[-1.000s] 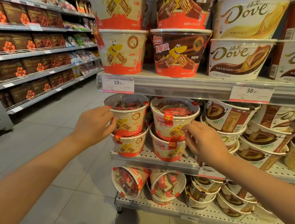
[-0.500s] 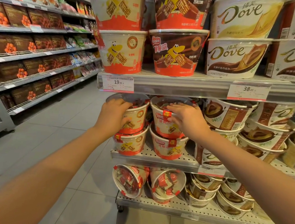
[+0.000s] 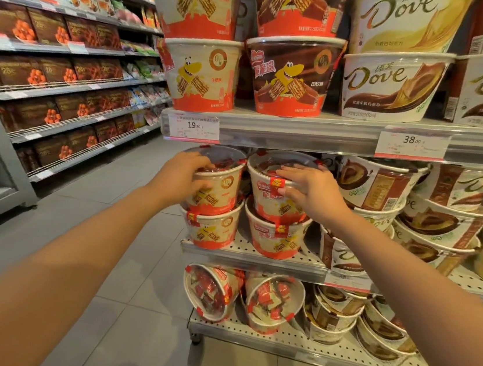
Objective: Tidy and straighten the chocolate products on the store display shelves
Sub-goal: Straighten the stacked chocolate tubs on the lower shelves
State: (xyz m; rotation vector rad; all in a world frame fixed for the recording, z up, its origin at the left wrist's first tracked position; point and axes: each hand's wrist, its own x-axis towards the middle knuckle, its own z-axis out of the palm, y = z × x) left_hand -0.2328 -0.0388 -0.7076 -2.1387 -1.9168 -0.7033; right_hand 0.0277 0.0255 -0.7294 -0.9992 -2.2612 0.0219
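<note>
Store aisle, grey tile floor (image 3: 80, 248). Middle shelf (image 3: 255, 256), left end: left hand (image 3: 180, 175) grips the top left tub (image 3: 218, 186), right hand (image 3: 309, 188) curls over the next tub (image 3: 271, 198)

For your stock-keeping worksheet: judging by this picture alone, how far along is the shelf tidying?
Done: the top-shelf tubs stand upright, labels forward. In hand: the left hand grips one upper wafer tub on the middle shelf, and the right hand grips its neighbour. Left: the bottom-shelf tubs lie tipped, lids outward, and the Dove tubs beside the hands sit askew.
</note>
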